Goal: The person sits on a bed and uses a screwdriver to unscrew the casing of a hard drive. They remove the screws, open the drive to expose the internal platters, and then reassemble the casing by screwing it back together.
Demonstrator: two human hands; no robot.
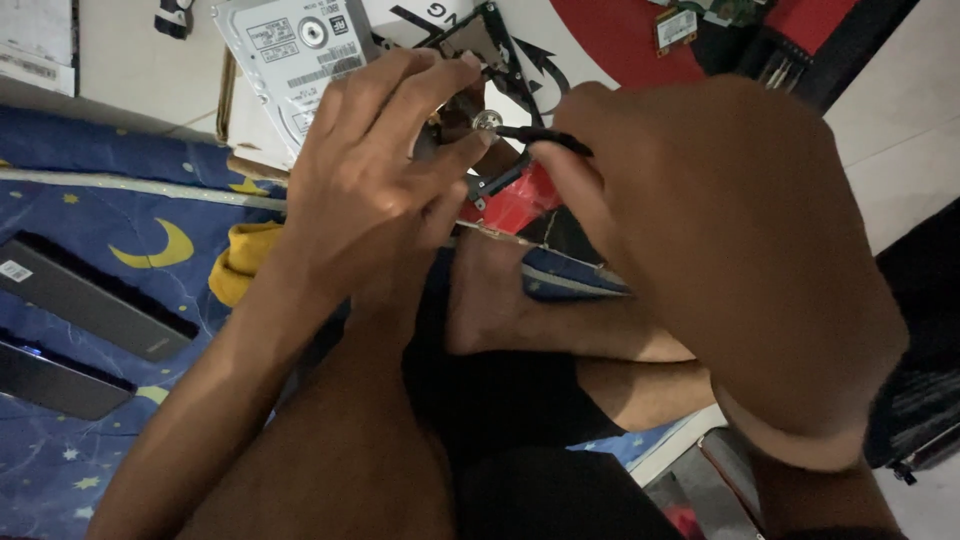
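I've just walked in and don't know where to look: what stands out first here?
Two bare hands meet near the top centre: the left hand steadies a small dark metal part, and the right hand pinches a thin black tool against it. Just behind, at upper left, lies a silver hard drive. A blue moon-and-star cloth fills the left side.

A hard drive point(290, 60) lies on a cardboard box point(245, 130) at the far edge of the bedsheet point(90, 170), left of the opened drive frame point(490, 45). The left hand point(375, 170) and right hand point(720, 230) meet over that frame, above the crossed legs point(520, 320). Two flat devices point(80, 300) lie on the bedsheet near its left edge. A small circuit card point(676, 27) lies far right.
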